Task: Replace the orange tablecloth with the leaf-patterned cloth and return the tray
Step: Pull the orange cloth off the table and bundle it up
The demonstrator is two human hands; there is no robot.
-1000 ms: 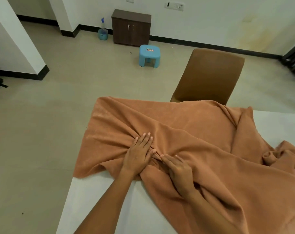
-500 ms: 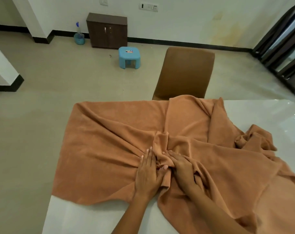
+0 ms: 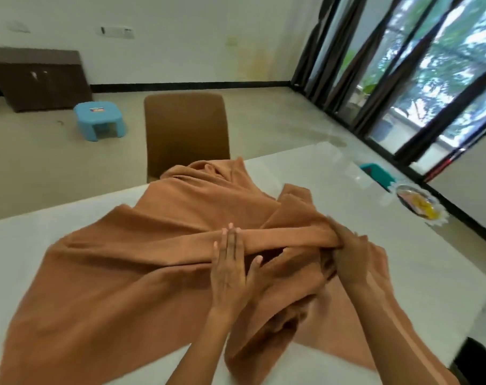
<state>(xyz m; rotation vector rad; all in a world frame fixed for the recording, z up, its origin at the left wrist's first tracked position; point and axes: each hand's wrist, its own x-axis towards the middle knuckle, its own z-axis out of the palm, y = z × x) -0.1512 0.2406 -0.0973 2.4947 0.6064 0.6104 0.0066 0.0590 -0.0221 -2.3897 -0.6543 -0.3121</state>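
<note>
Two hands are laid on the orange tablecloth (image 3: pixel 119 279), which is bunched and heaped across the white table (image 3: pixel 333 173). The left hand (image 3: pixel 230 269) is spread flat, fingers straight and together, palm pressed down on a long rolled fold of the cloth that runs crosswise between both hands; nothing is gripped by it. The right hand (image 3: pixel 348 254) is blurred, but its fingers are seen curled around the end of that same fold, so the cloth is clasped there. More of the cloth is spread to the left of the left hand and toward the near table edge, and a crumpled ridge is piled beyond both hands, reaching the far edge in front of a brown chair (image 3: pixel 186 129). Cloth is also draped beneath and beside the right forearm. Well to the right of the right hand, near the table's far corner, a patterned tray (image 3: pixel 419 205) is set, with a teal object (image 3: pixel 378 172) just beyond it; what that object is cannot be told. On the floor beyond the left hand, a blue stool (image 3: pixel 100 119) and a dark cabinet (image 3: pixel 39 79) are seen.
</note>
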